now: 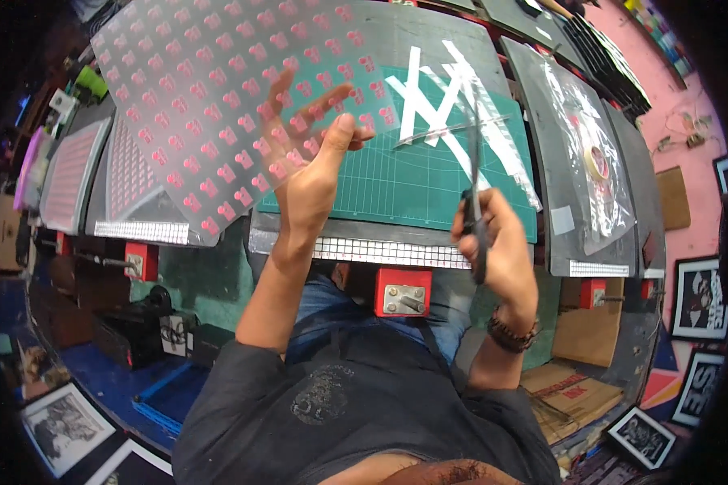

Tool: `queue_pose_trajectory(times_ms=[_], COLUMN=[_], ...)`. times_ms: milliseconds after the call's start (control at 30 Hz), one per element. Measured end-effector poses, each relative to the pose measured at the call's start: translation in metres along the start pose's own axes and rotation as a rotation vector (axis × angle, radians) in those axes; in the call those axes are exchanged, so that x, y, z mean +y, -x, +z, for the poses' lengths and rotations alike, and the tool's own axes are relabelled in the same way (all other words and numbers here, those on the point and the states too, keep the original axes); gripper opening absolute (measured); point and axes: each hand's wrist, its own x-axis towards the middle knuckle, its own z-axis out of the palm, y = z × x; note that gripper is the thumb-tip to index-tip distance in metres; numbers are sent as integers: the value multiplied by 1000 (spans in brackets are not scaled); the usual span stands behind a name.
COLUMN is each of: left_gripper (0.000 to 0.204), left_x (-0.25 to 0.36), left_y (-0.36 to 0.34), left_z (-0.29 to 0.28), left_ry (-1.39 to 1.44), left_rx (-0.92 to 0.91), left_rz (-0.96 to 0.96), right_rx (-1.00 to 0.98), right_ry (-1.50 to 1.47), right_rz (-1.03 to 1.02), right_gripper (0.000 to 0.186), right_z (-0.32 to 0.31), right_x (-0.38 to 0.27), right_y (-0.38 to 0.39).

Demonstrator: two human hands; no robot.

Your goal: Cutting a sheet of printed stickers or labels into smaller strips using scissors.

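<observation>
My left hand (319,166) grips a translucent sheet (194,109) printed with rows of small pink motifs, its thumb on top and its fingers showing through from behind. My right hand (500,242) is closed on the handles of black scissors (479,222), their long blades pointing away from me over the green cutting mat (364,190). Several white strips (415,85) lie crossed on the mat beyond and beside the blades, with narrow clear offcuts among them. The sheet is raised at the upper left, overlapping the mat.
Printed sheets (77,178) rest on boards at the left. A board (566,242) at the right holds plastic film and a tape roll (595,162). A red bracket (403,283) sits below the front edge. Picture frames (73,428) and cardboard (574,388) lie lower down.
</observation>
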Motion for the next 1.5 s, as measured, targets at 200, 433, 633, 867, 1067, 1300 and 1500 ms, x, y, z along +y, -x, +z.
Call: queue_pose_trajectory(times_ms=[200,433,633,867,1067,1300,1500], left_gripper=[68,60,29,35,56,31,24], left_x=[3,-2,-8,-11,-12,-15,-13], left_y=[-3,1,2,2,2,3,3], left_z=[-1,-4,-8,-10,-6,-7,-6], left_ry=[80,79,90,4,67,65,50], left_rx=[106,79,62,16,4,1,0], left_rz=[79,15,-8,28,54,58,55], right_rx=[-158,-218,-259,-235,-219,-216,-195], right_ry=[68,-39,-95,-117,-91,-78,-90], right_rz=[49,148,176,106,110,124,118], right_gripper=[54,42,43,45,43,43,45], right_z=[23,42,52,53,54,52,56], right_x=[22,19,14,12,11,14,10], right_y=[2,-10,-24,-34,-38,-39,-39])
